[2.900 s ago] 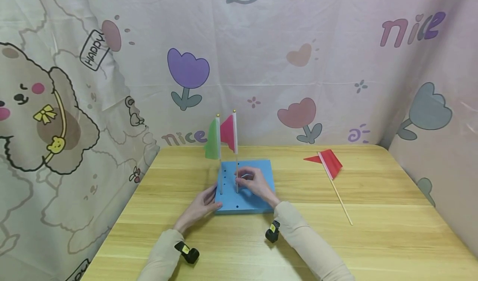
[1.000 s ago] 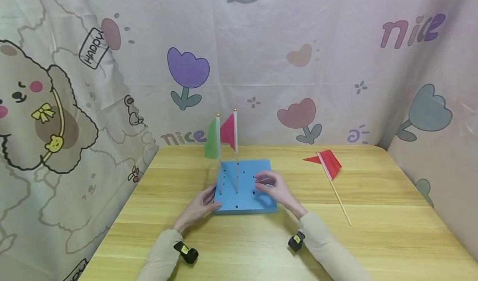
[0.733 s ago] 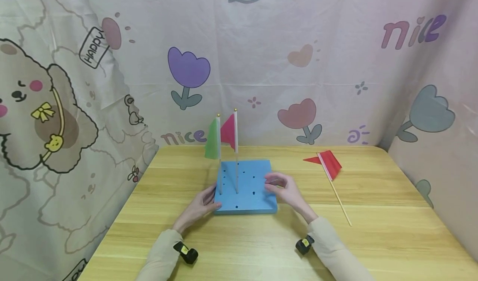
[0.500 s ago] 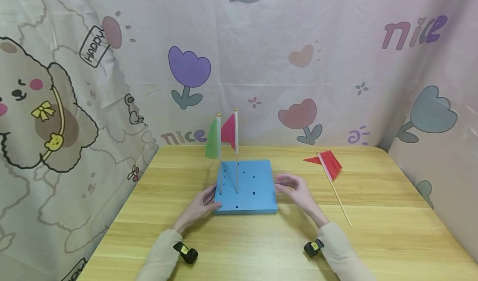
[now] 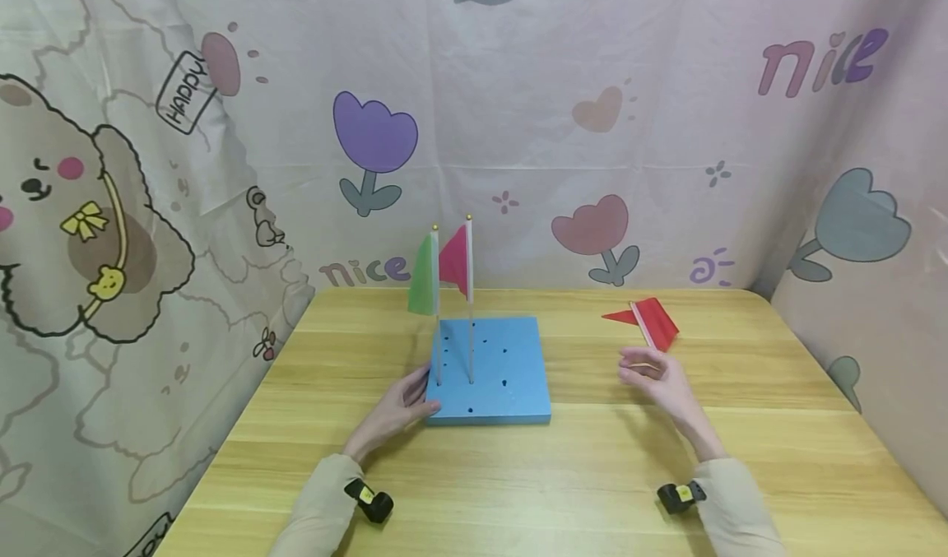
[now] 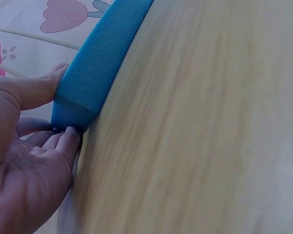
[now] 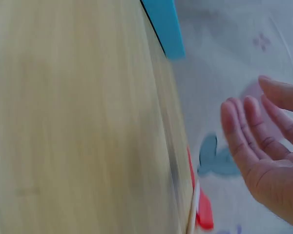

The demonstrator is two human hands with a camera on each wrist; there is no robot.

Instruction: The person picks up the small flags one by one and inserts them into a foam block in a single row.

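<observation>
A blue foam block [image 5: 511,401] with several small holes lies on the table. In it stand a green flag [image 5: 424,281] and a pink flag [image 5: 455,265], upright on thin sticks. My left hand [image 5: 400,409] holds the block's near left corner. In the left wrist view the thumb [image 6: 39,90] is on the top edge and the fingertips touch the side. My right hand [image 5: 662,380] hovers over the table, right of the block, fingers loosely bent around nothing. Just behind it lies a red flag [image 5: 657,324], its stick partly hidden by the hand.
The wooden table [image 5: 474,491] runs up to a patterned cloth [image 5: 504,88] at the back. Both flags in the block rise well above its surface. A black wrist camera [image 5: 370,503] sits on the left sleeve, another camera [image 5: 677,498] on the right.
My right hand has let go of the pink flag's stick and moved right, off the block and over to the red flag. The left hand has stayed at the block's corner.
</observation>
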